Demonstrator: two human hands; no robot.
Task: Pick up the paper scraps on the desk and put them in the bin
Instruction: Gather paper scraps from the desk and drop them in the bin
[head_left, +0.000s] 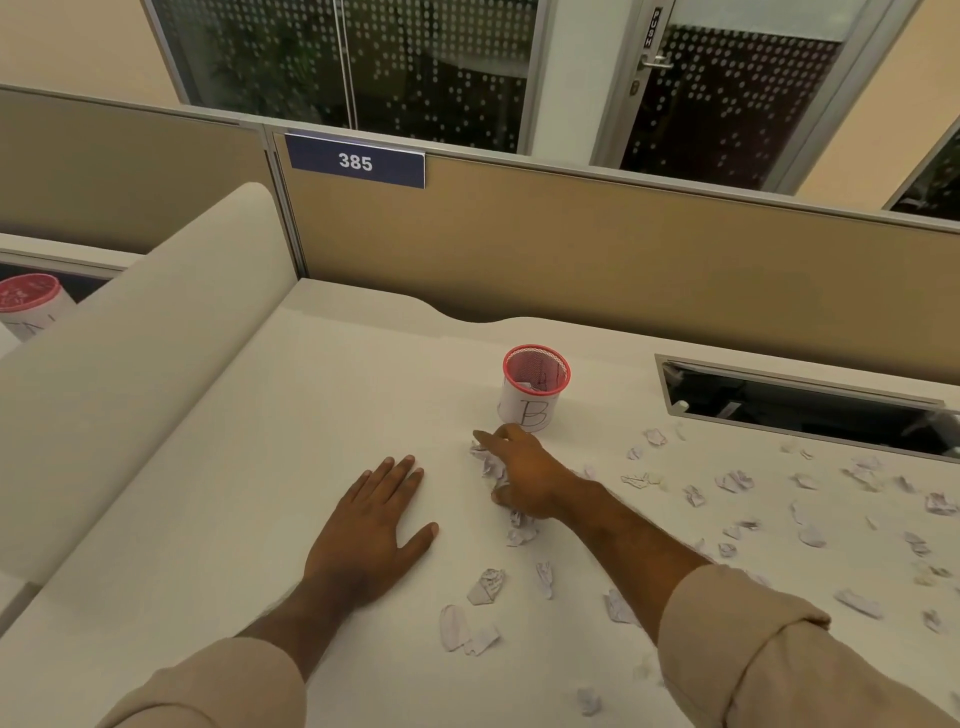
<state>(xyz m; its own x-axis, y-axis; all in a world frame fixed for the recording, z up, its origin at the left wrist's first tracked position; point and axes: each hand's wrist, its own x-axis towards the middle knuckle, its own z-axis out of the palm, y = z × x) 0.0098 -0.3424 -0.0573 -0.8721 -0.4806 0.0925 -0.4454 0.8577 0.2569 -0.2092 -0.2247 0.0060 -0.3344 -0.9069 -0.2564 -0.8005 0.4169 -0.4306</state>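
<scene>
dim warm indoor light, soft shadows, wide-angle bending at edges

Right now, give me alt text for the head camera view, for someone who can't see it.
A person's right hand gathers crumpled paper scraps on a white desk just in front of a small red mesh bin, while the left hand rests flat. Many more scraps lie scattered to the right.

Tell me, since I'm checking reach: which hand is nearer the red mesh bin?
Right. The right hand lies just in front of the red mesh bin, over scraps; the left hand rests flat farther back-left.
</scene>
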